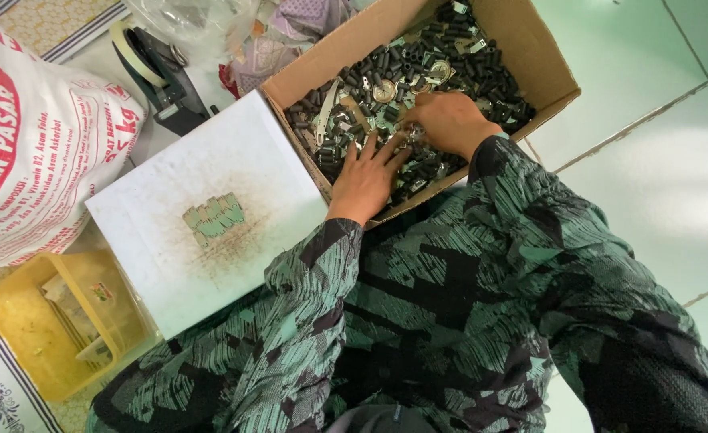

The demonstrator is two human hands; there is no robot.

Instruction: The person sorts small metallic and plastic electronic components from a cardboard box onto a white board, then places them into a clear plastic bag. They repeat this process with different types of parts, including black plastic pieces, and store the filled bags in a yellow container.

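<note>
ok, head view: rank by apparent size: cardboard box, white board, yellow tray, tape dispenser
1. cardboard box and white board: look alike, no ranking
2. yellow tray, partly cut off by the frame edge
3. tape dispenser

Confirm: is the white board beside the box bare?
No, a small cluster of flat green-grey metal pieces lies on the white board, left of the cardboard box.

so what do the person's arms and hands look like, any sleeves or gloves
Both hands are bare, with no gloves, rings or watch in view. The left hand and the right hand come out of long sleeves that reach the wrists. The cloth is dark, near black, with a green pattern of streaked, broken blocks and fine lines.
</note>
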